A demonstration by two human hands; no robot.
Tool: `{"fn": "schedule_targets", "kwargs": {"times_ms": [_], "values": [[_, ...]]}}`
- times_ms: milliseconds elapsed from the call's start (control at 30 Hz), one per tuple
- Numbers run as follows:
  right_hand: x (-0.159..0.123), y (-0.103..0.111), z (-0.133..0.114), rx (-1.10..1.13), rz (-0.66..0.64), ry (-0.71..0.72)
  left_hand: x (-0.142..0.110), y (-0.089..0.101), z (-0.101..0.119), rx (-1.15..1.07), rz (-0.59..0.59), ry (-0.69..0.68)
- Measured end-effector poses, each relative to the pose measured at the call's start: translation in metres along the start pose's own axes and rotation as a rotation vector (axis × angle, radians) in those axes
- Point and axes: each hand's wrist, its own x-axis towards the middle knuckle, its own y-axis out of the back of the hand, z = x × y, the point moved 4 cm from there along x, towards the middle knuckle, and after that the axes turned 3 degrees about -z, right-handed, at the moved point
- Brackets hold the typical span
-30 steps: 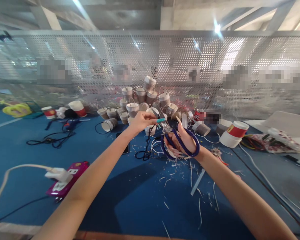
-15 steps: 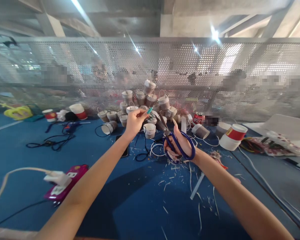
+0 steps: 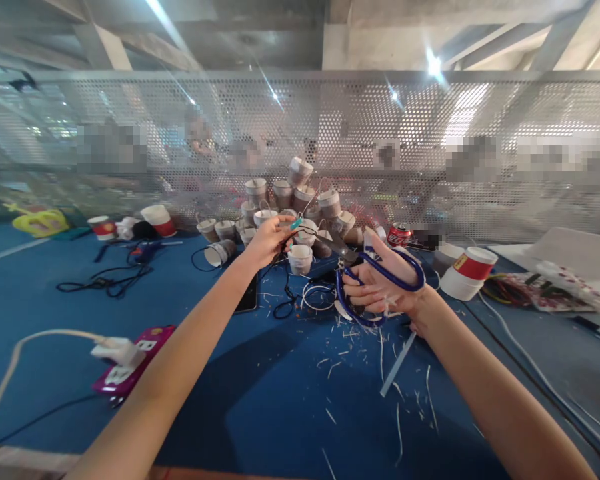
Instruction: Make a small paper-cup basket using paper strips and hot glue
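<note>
My left hand [image 3: 271,241] is closed in a pinch in front of the heaped cups, its teal nails together. A thin pale string appears to rise from its fingertips, and a dark thin line lies just beside them. My right hand [image 3: 387,277] holds large scissors [image 3: 347,255] with blue handles, thumb and fingers in the loops. Their blades point left toward my left hand and stand slightly apart. Behind is a pile of small wrapped cups [image 3: 329,203], several with string loops. One pale cup [image 3: 300,259] stands just below my left fingertips.
Thin white scraps and a pale stick [image 3: 397,365] lie on the blue table [image 3: 275,400]. A purple power strip [image 3: 133,363] is at left, black cable [image 3: 105,283] behind it. A red can [image 3: 399,233], red-white cups [image 3: 473,267] and a perforated screen [image 3: 180,127] stand beyond.
My right hand has moved right and slightly up with the scissors, its fingers more stretched and the blades now more level. My left hand has stayed nearly in place, turning slightly.
</note>
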Motion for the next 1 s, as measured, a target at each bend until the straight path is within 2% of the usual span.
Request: {"fn": "schedule_targets", "kwargs": {"times_ms": [100,200,367,433,600,800,1000], "values": [[-0.001,-0.003,-0.002,0.023,-0.065,0.02,0.0,0.003,0.002,-0.009,-0.049,0.029],[-0.003,0.003,-0.004,0.033,-0.062,0.033,-0.003,0.003,0.007,0.014,-0.081,0.065],[-0.018,0.01,-0.006,-0.066,-0.167,-0.116,-0.003,0.008,0.013,0.038,-0.017,0.021],[-0.024,0.011,-0.009,-0.122,-0.176,-0.114,-0.002,0.01,0.014,0.056,-0.01,0.005],[-0.025,0.01,-0.013,-0.156,-0.143,-0.026,-0.003,0.005,0.013,0.037,-0.133,0.008],[-0.014,0.011,-0.004,-0.142,-0.194,-0.026,-0.005,-0.004,0.008,-0.018,-0.304,-0.015],[-0.012,0.006,0.0,-0.154,-0.171,-0.057,-0.006,-0.007,0.004,-0.008,-0.318,0.0]]}}
